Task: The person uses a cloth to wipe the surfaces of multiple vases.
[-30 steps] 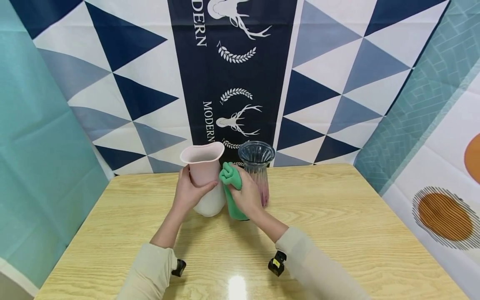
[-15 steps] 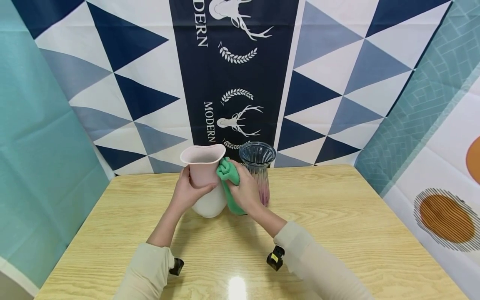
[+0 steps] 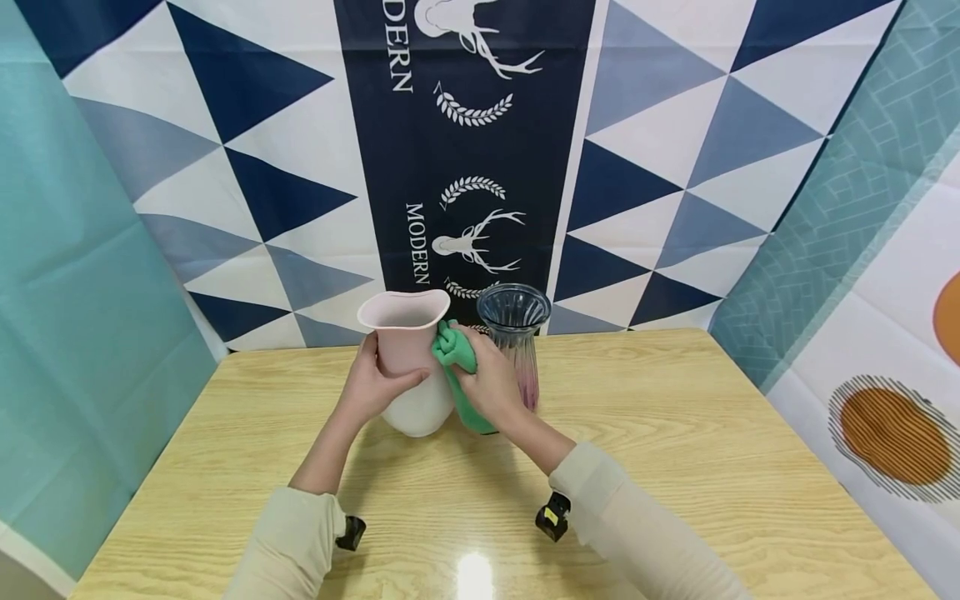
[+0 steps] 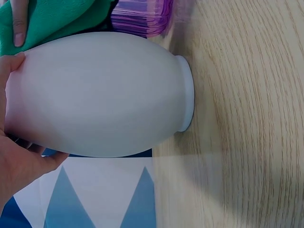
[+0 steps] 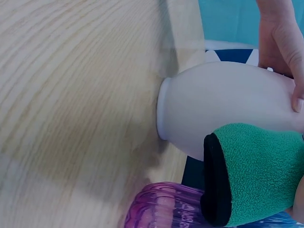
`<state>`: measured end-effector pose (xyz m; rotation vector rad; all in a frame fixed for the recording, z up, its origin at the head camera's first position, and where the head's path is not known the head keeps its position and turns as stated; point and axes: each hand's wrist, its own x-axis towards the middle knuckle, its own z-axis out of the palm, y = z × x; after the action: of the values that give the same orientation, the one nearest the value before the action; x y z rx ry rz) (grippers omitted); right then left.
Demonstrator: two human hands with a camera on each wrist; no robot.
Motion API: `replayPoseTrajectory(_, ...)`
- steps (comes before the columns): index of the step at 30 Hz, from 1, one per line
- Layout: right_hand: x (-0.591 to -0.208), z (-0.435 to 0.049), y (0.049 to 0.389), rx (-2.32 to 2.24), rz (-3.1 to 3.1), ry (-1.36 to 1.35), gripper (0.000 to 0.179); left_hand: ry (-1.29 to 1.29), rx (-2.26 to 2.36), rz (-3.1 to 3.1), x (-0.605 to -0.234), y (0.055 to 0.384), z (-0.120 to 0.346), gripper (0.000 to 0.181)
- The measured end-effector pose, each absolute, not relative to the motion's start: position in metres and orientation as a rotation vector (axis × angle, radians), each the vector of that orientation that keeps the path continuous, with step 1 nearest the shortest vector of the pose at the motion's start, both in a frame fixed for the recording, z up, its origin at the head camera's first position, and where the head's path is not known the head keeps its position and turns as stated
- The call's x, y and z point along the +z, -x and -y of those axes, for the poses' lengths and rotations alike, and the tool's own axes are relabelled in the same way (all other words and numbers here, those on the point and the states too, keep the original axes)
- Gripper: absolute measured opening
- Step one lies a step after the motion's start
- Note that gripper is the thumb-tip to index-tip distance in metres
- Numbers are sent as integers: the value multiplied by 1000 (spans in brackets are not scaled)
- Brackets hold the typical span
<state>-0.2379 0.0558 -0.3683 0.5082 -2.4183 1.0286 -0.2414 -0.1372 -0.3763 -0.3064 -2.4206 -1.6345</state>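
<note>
A pale pink-and-white vase (image 3: 417, 404) with a wavy rim stands upright at the back of the table. My left hand (image 3: 372, 382) grips its neck from the left, thumb across the front. In my right hand (image 3: 491, 379) is a bunched green cloth (image 3: 456, 348), held against the right side of the vase's neck. The cloth's dark-edged end (image 5: 216, 180) hangs down beside the vase in the right wrist view. Close behind the right hand stands a ribbed glass vase (image 3: 514, 310), blue at the top and purple-pink below. In the left wrist view the white vase's foot (image 4: 187, 94) rests on the tabletop.
The light wooden table (image 3: 637, 433) extends in front and to both sides. A patterned cloth backdrop (image 3: 285, 167) rises right behind the vases. Teal fabric (image 3: 97, 275) hangs at the left, and another patterned sheet (image 3: 862, 333) hangs at the right.
The right hand has shifted slightly left with the green cloth, bringing it against the vase's neck. Over the last half second both hands have hardly moved.
</note>
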Motion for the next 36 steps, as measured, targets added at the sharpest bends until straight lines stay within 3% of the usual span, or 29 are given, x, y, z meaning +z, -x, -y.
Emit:
replayPoseTrajectory(7,-379,-60,237,1062,2435,-489,51,326,-1684,2399,-372,240,137,87)
replayPoseTrajectory(15,-400,-64,234,1146,2451,-442,49,310,-1671,2437,-342,216,126,82)
replayPoseTrajectory(23,-417,-68,226,1164,2516,-380,50,285,-1653,2436,-368,238,133,94)
replayPoseTrajectory(36,-426,-68,221,1086,2574,-360,49,242,-1508,2342,-374,238,125,96)
